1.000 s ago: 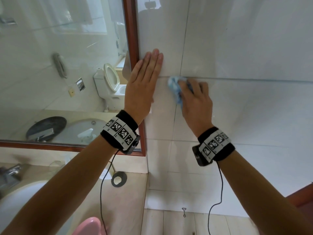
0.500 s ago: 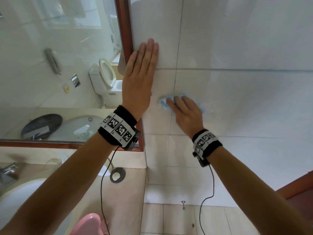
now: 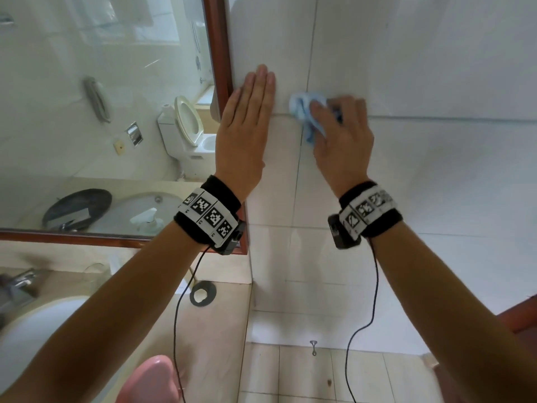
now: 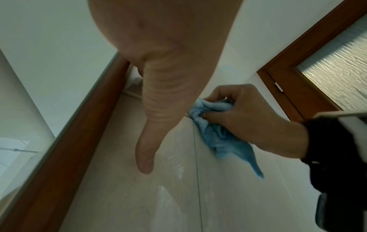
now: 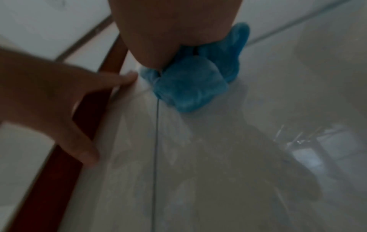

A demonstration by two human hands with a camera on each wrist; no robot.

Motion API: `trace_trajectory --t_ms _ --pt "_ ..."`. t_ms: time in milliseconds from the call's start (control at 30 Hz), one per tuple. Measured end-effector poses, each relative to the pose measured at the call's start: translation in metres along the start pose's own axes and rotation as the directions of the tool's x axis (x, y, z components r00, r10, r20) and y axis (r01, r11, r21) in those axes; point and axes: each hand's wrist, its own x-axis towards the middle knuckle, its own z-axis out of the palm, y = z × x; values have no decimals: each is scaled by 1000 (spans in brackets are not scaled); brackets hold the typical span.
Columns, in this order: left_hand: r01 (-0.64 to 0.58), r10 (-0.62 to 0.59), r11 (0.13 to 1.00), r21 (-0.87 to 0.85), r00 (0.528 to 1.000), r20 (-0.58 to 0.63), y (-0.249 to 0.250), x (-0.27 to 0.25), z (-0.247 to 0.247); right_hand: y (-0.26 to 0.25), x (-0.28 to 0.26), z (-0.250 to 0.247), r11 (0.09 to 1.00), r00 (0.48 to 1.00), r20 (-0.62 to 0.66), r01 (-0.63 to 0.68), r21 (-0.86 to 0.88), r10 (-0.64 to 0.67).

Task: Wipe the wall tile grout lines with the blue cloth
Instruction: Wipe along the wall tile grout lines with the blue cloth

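Head view: right hand [image 3: 343, 141] grasps bunched blue cloth [image 3: 305, 112], fingers [image 4: 213, 117] curled into folds, pad pressed where grout lines [image 3: 300, 158] cross. Left hand [image 3: 244, 135] flat on wall tile [image 3: 436, 184], fingers straight. Cloth likely soft, light, limp; best held as wad.

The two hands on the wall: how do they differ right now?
The left hand lies flat on the tile with straight fingers and holds nothing; the right hand is curled round the blue cloth. The left hand sits beside the mirror frame; the right hand is at the crossing of the grout lines. Both wear marker wristbands.
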Motion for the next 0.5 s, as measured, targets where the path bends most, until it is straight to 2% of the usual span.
trace_trajectory --t_ms 67,200,300,400,500 --pt "12 -12 1000 -12 1000 -8 3 0 2 0 10 2 1000 998 -53 -17 13 18" --pt "50 -51 998 -30 998 -44 8 0 9 -2 -7 13 999 988 -152 -10 52 18" --pt "68 -70 997 -43 996 -56 12 1 13 -3 -20 16 997 988 -153 16 77 -4" --pt "74 -76 996 -44 996 -53 13 2 13 -4 -63 22 983 989 -29 150 108 -147" --pt "57 -59 997 -48 997 -45 10 0 11 -4 -129 30 954 938 191 264 141 -288"
